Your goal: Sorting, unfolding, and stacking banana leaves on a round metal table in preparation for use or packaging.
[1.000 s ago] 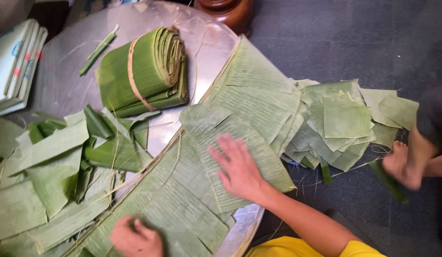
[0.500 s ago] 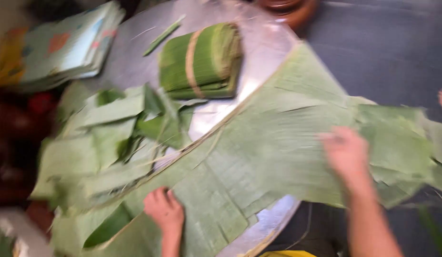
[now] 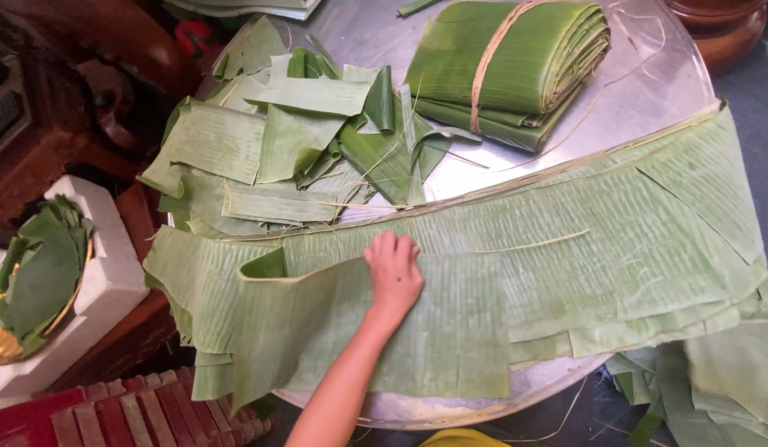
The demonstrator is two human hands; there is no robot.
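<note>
Banana leaf [image 3: 566, 257], long and ribbed, lies flat across the round metal counter [image 3: 649, 91], overhanging at 3 o'clock. One hand [image 3: 394, 273], probably the left, presses it with fingers [image 3: 388, 247] spread flat, grasping nothing. At 12 o'clock a tied leaf bundle [image 3: 516, 58] rests; cut leaf pieces [image 3: 293, 141] lie at 10.

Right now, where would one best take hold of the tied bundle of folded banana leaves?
Take the tied bundle at its middle, across the pale tie band, coming from above. The band cinches the layers there; the open ends would splay.
</note>
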